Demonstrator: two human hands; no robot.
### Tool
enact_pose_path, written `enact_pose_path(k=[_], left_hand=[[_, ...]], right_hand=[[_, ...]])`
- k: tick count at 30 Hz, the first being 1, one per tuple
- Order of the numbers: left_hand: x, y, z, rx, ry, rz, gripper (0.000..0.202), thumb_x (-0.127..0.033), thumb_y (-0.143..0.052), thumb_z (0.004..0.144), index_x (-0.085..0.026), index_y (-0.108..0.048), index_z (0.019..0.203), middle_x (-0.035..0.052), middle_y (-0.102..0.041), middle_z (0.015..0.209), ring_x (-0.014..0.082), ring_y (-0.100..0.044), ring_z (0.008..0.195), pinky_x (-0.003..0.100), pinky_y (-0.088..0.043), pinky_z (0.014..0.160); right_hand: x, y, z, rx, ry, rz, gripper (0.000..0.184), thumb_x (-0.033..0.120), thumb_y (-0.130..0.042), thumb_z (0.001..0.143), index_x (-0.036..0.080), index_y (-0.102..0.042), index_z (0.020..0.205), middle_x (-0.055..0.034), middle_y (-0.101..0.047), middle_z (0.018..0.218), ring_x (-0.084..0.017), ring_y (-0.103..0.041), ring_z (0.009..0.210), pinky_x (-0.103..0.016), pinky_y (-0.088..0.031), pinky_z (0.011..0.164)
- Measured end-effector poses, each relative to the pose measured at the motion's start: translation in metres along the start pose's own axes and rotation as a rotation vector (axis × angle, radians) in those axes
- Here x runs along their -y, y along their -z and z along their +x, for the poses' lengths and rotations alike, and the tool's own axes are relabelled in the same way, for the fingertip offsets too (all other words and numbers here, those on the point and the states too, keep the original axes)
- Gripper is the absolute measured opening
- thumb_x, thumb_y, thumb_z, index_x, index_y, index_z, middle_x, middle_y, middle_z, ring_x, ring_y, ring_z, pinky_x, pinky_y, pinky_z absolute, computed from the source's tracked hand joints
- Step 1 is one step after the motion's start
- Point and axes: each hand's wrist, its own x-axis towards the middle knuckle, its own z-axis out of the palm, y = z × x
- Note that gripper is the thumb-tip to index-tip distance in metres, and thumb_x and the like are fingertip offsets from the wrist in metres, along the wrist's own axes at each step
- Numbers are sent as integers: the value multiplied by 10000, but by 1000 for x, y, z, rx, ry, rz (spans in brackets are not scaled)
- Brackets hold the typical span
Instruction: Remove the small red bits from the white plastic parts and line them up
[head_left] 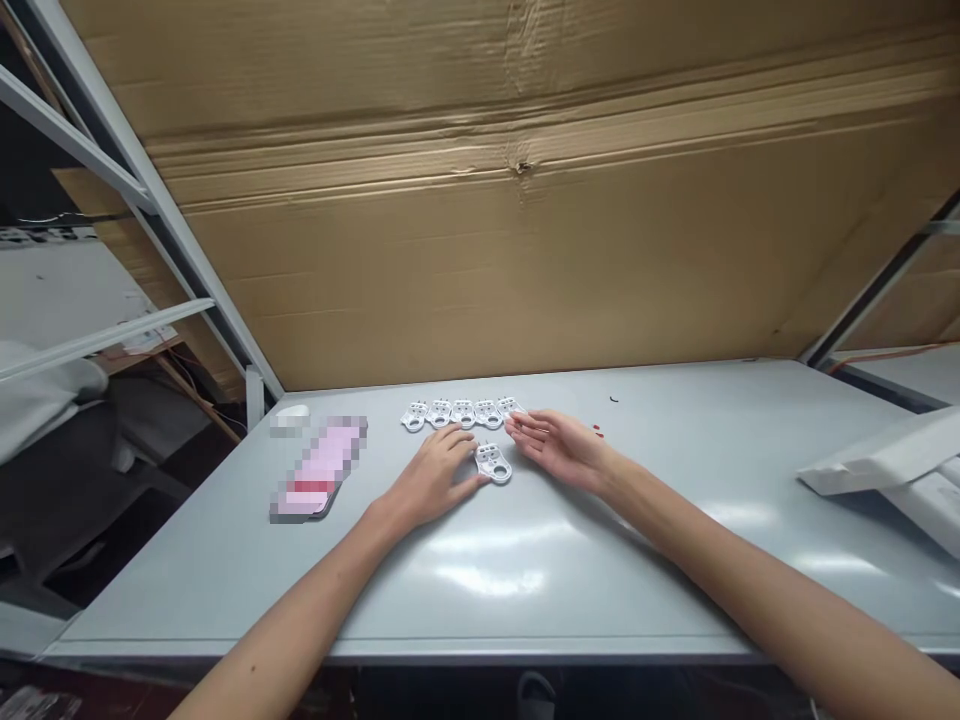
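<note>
A small white plastic part with a round hole (493,463) lies on the grey table between my two hands. Beside its left edge is my left hand (437,472), thumb and fingers spread apart, the thumb tip at or close to the part. My right hand (559,447) rests palm turned inward on the other side, fingers stretched out and holding nothing. Behind them stands a row of several similar white plastic parts (463,414), side by side. The fingers of my right hand partly cover the rightmost one.
A phone with a blurred pink screen (322,468) lies at the left, with a small white object (290,418) behind it. White packaging (892,455) sits at the right edge. Tiny red bits (598,430) lie past my right wrist. A cardboard wall (510,270) closes the back.
</note>
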Motion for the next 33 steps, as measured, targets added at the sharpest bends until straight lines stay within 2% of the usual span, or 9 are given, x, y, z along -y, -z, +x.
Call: enact_pose_path(k=[3, 8, 11, 17, 23, 26, 28, 31, 33], left_hand=[[0, 0, 0, -10, -5, -14, 328, -394, -616, 932, -188, -616, 1186, 113, -640, 1256, 320, -477, 1311, 512, -412, 1095], [0, 1, 1, -10, -18, -27, 303, -378, -622, 930, -182, -621, 1161, 105, -652, 1220, 301, -495, 1284, 484, -421, 1090], [0, 0, 0, -5, -11, -17, 314, -375, -628, 927, -179, -617, 1172, 109, -645, 1241, 306, -488, 1292, 486, -417, 1093], [0, 0, 0, -1, -15, -5, 314, -379, -619, 933, -180, -619, 1176, 109, -647, 1249, 307, -485, 1303, 490, -407, 1101], [0, 0, 0, -6, -24, 0, 307, -382, -613, 936, -178, -622, 1165, 110, -652, 1230, 303, -497, 1285, 489, -416, 1090], [0, 0, 0, -5, -21, -6, 317, -380, -614, 934, -187, -614, 1186, 107, -646, 1240, 303, -493, 1291, 493, -415, 1091], [0, 0, 1, -3, -18, -5, 317, -371, -618, 932, -185, -614, 1189, 111, -644, 1244, 307, -492, 1293, 495, -417, 1088], [-1, 1, 1, 10, -10, 0, 324, -365, -615, 935, -168, -611, 1192, 120, -640, 1250, 310, -484, 1303, 493, -414, 1091], [-1, 1, 1, 22, 0, -7, 325, -366, -612, 938, -171, -607, 1197, 116, -635, 1262, 308, -475, 1312, 491, -408, 1098]], right_hand=[[-2, 0, -1, 14, 2, -27, 60, 157, -717, 820, 191, -702, 868, -65, -738, 996, -171, -652, 1125, -214, -544, 962], [-2, -3, -2, 15, 0, -33, 98, 142, -671, 854, 197, -701, 928, -68, -732, 1075, -162, -649, 1138, -202, -538, 972], [2, -6, -5, -10, -28, 33, 163, 114, -568, 901, 170, -668, 1017, -103, -727, 1080, -174, -670, 1110, -242, -555, 970], [8, -9, -13, 85, -104, 101, 382, 270, -408, 984, 41, -546, 1257, -225, -658, 1212, -233, -643, 1169, -309, -559, 970], [10, -8, -13, 121, -81, 36, 400, 104, -442, 921, 61, -521, 1311, -195, -651, 1241, -209, -628, 1193, -298, -521, 1023], [20, -2, -14, 146, -14, -59, 395, 34, -488, 879, 84, -556, 1266, -165, -669, 1226, -186, -639, 1175, -263, -502, 1043], [30, 7, -15, 128, 83, -139, 366, 37, -490, 881, 111, -577, 1229, -147, -675, 1231, -179, -642, 1170, -271, -493, 1056], [44, 30, -17, 19, 266, -390, 319, 126, -482, 926, 175, -575, 1227, -114, -684, 1238, -188, -638, 1177, -324, -480, 1070], [49, 51, -16, -107, 409, -681, 330, 244, -479, 961, 220, -545, 1284, -96, -693, 1228, -220, -634, 1177, -396, -476, 1063]])
